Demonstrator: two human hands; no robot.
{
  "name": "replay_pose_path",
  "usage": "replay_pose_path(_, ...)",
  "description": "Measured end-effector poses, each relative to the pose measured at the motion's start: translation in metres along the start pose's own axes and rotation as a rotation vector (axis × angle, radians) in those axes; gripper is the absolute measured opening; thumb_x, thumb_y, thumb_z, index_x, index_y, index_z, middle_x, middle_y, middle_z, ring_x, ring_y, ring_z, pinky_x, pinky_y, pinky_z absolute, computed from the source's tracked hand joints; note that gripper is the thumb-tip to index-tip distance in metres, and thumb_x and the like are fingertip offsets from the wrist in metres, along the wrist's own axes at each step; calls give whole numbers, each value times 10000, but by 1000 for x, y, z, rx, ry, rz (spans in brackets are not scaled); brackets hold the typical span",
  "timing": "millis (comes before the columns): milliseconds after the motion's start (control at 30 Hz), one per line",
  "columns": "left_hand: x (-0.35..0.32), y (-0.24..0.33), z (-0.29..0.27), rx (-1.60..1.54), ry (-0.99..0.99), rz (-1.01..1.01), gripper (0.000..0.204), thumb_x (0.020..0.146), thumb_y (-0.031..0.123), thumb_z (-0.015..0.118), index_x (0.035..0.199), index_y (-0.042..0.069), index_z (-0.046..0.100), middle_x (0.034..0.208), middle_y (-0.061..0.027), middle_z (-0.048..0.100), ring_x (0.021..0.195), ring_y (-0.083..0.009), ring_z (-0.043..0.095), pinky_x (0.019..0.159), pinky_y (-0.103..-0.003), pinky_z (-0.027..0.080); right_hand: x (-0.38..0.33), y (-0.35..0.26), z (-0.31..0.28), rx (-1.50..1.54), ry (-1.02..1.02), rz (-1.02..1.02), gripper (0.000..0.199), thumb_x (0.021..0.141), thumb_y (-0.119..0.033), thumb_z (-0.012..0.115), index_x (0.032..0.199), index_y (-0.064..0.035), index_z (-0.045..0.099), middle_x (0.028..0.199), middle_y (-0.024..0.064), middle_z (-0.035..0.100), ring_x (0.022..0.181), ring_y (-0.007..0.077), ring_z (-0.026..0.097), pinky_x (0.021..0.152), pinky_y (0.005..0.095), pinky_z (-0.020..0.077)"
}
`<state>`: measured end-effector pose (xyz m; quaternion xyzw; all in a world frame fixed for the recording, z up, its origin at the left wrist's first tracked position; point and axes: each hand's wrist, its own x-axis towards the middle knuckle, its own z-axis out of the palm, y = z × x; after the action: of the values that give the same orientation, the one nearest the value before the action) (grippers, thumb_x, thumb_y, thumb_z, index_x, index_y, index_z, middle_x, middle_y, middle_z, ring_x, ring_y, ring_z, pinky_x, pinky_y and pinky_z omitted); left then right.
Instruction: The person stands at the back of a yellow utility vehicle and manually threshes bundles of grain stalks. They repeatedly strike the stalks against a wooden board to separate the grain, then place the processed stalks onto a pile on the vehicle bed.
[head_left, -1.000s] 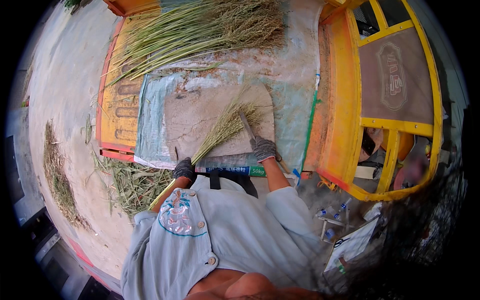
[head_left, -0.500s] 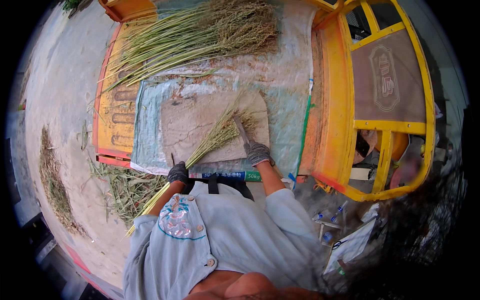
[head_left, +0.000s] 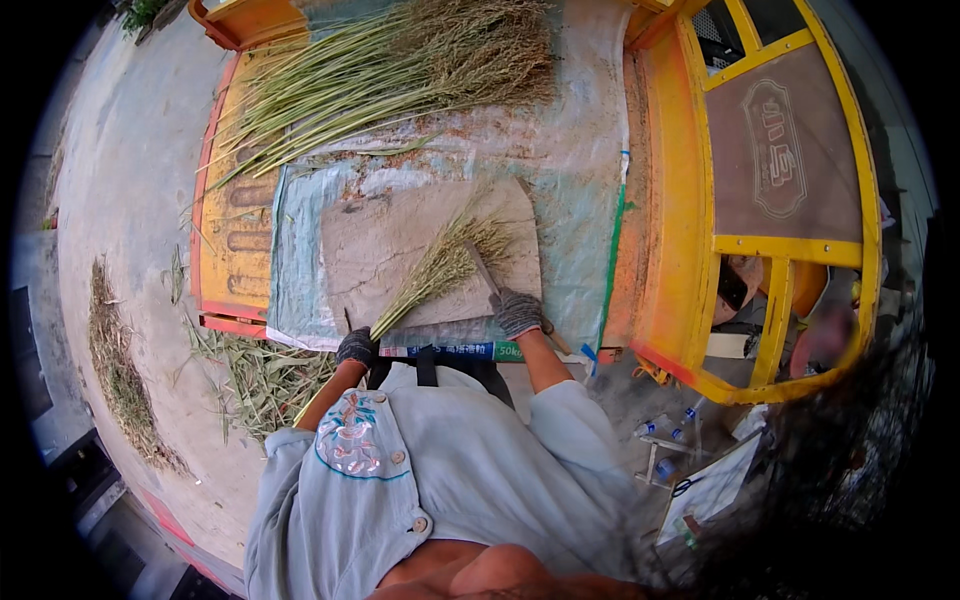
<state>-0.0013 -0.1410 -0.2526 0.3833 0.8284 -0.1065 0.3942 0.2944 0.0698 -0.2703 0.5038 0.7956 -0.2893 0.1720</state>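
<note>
Head view: you are holding a bundle of stalks in front of you, and it is slanting from your left hand toward the far right, across a flat slab. Its stems are showing pale green and slender, lying tight together near your grip, then fanning out into feathery, yellow-green seed heads that are turning browner at the tips. Stem ends are sticking out behind your left hand, along the forearm. Your left fingers, in a dark grey knitted glove, are clamping those stems. Your right hand, gloved alike, is wrapping its fingers around a long-bladed tool, whose blade is lying against the seed heads; whether it is pressing on them, you cannot tell from here.

Beneath, the slab is looking grey-brown, cracked and uneven in outline. It is resting on a worn blue-white woven sheet, which is bearing brown crumbs on its far part and covering much of a yellow metal bed. A larger pile of stalks is lying on the far side, its brown heads pointing right. Left of the bed, cut leaves and a dry strip of plant waste are littering pale concrete. On the right, a yellow frame is carrying a brown panel; nearer you, scissors are lying beside plastic bottles.
</note>
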Motion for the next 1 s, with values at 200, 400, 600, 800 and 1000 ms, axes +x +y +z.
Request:
replay_pose_path(200, 8, -9, 4, -58, 27, 68, 313, 747, 299, 634, 940, 52, 626, 913, -215, 625, 885, -373, 590, 776, -459, 470, 13, 57, -58, 35, 284, 285, 416, 894, -431, 421, 914, -47, 578, 737, 192, 634, 709, 374, 624, 655, 493, 476)
replay_pose_path(400, 9, -19, 16, -57, 31, 148, 316, 747, 315, 627, 939, 64, 628, 874, -208, 633, 847, -381, 598, 750, -466, 475, -28, -69, -4, -89, 86, -492, 321, 834, -422, 492, 810, -126, 613, 757, 112, 653, 726, 292, 639, 653, 480, 454)
replay_pose_path(600, -22, -56, 12, 62, -119, 64, 337, 760, 385, 583, 900, 83, 639, 904, -203, 629, 890, -374, 595, 767, -458, 473, 25, -23, 3, -58, -17, -304, 336, 866, -382, 453, 894, -93, 623, 824, 162, 655, 783, 327, 634, 687, 484, 456)
replay_pose_path(800, -47, -51, 4, 27, -92, -64, 311, 801, 337, 531, 1031, 142, 606, 1013, -169, 623, 975, -336, 590, 825, -455, 459, 38, -22, -27, -140, -32, -305, 356, 869, -409, 452, 892, -94, 615, 839, 154, 656, 802, 331, 635, 707, 481, 464)
replay_pose_path(1000, -62, -30, -51, 100, -172, -211, 330, 807, 321, 523, 1086, 160, 593, 1052, -177, 613, 995, -328, 588, 830, -446, 463, 68, -12, -20, -103, -4, -309, 365, 867, -414, 458, 936, -98, 627, 872, 151, 659, 820, 330, 635, 720, 474, 475)
